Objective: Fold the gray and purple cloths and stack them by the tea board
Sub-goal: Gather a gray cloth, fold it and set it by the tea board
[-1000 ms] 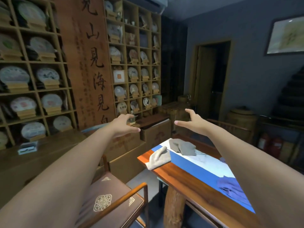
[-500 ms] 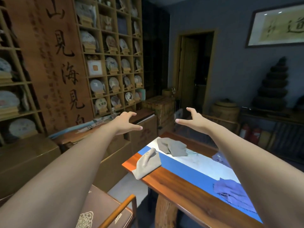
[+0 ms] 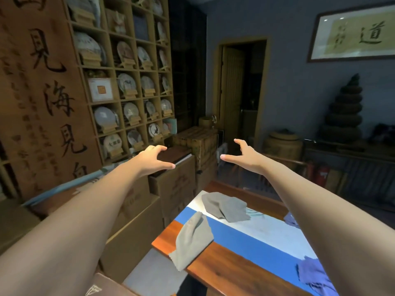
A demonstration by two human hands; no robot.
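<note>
Shelves point(image 3: 128, 88) with tea cakes, calligraphy panel point(image 3: 42, 99), cardboard boxes point(image 3: 175, 184), framed scroll point(image 3: 354, 37), doorway point(image 3: 241, 90).

head-worn view, facing forward and down

Below the hands: reddish-brown wooden table point(image 3: 224, 272) carrying a blue-and-white runner point(image 3: 263, 242). Two plain gray cloths point(image 3: 192, 238) point(image 3: 226, 207). Plain purple cloth point(image 3: 314, 274) beneath right forearm. Left of the hands: brown panel point(image 3: 42, 103), black calligraphy.
</note>
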